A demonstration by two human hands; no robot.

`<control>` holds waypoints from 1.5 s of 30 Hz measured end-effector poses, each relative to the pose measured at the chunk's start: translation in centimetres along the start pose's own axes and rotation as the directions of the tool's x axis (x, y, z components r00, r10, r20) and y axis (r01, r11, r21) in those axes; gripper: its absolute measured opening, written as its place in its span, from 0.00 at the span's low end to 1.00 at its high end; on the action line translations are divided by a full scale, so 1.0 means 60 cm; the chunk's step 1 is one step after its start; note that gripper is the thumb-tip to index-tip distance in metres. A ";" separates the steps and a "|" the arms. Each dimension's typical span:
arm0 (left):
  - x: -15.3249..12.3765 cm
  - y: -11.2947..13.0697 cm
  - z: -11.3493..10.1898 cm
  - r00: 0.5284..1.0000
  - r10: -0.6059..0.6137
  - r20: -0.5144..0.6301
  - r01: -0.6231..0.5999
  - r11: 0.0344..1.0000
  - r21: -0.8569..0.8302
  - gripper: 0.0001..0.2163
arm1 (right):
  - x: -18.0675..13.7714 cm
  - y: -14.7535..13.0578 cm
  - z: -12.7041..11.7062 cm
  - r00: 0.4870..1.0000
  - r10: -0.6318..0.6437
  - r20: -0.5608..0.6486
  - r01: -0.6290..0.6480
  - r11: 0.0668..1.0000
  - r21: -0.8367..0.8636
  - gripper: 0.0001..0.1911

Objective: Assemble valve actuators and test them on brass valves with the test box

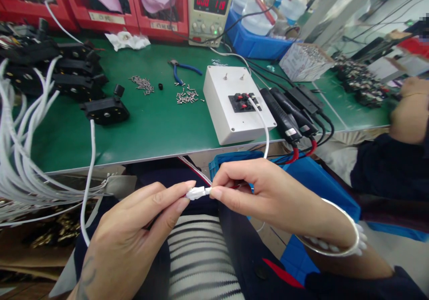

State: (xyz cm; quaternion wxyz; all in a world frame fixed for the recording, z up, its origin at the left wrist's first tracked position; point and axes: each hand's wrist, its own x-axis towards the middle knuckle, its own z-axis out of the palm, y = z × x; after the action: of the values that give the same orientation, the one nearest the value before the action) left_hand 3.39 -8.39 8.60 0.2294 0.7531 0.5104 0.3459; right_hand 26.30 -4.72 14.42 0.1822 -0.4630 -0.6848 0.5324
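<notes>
Between my hands, just off the bench's front edge, a white plug connector (197, 193) is pinched at its left end by my left hand (140, 219). My right hand (258, 192) grips a smaller white connector (208, 191) that meets it end to end; how deeply they mate I cannot tell. Thin coloured wires show near my right fingers. A white cable (263, 121) runs from the terminals of a white switch box (223, 99) down behind my right hand. To the left, a black device (105, 110) on the bench has a white cable (90, 170) hanging over the edge.
Stacked black devices (72, 67) with bundled white cables (20, 157) fill the left. Blue-handled pliers (186, 69) and loose screws (187, 95) lie mid-bench. Behind stand red bins (164, 27) and a power supply (209, 16). Black electric screwdrivers (281, 114) lie right. Another person's arm (410, 112) is far right.
</notes>
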 end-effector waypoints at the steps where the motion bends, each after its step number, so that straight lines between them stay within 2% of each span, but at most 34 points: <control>1: 0.000 0.000 -0.001 1.000 0.007 0.003 -0.007 1.000 0.015 0.10 | 0.000 0.001 0.000 1.000 -0.001 0.001 0.001 1.000 -0.004 0.09; 16: 0.017 0.012 -0.004 0.995 0.092 0.039 -0.094 0.994 0.051 0.10 | 0.004 0.007 0.003 0.999 -0.007 0.036 0.009 0.999 -0.052 0.10; 20: 0.022 0.018 -0.006 0.994 0.057 0.088 -0.056 0.998 -0.017 0.08 | 0.007 0.006 0.004 0.999 -0.024 0.030 0.027 0.996 -0.079 0.09; 27: 0.027 0.022 -0.012 0.977 -0.006 0.213 0.032 0.993 -0.117 0.05 | 0.003 0.006 0.000 0.989 -0.131 0.063 0.140 0.976 -0.167 0.07; 32: 0.025 0.022 -0.010 0.958 -0.041 0.285 0.098 0.977 -0.189 0.09 | 0.001 0.008 0.003 0.973 -0.212 0.094 0.227 0.955 -0.191 0.06; 38: 0.030 0.015 -0.009 0.931 -0.054 0.361 0.121 0.979 -0.167 0.11 | 0.002 0.015 0.011 0.957 -0.269 0.112 0.288 0.931 -0.225 0.07; 41: 0.034 0.008 -0.014 0.928 -0.054 0.369 0.132 0.973 -0.189 0.12 | 0.008 0.021 0.014 0.950 -0.297 0.096 0.310 0.932 -0.189 0.07; 45: 0.041 0.005 -0.018 0.939 -0.045 0.342 0.154 0.942 -0.298 0.11 | 0.013 0.019 0.013 0.942 -0.315 0.117 0.332 0.927 -0.173 0.07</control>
State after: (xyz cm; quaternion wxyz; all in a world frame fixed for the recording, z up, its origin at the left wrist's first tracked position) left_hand 3.36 -6.24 10.23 0.4482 0.7260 0.4395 0.2809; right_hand 25.85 -4.52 12.92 0.1924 -0.3353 -0.8069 0.4466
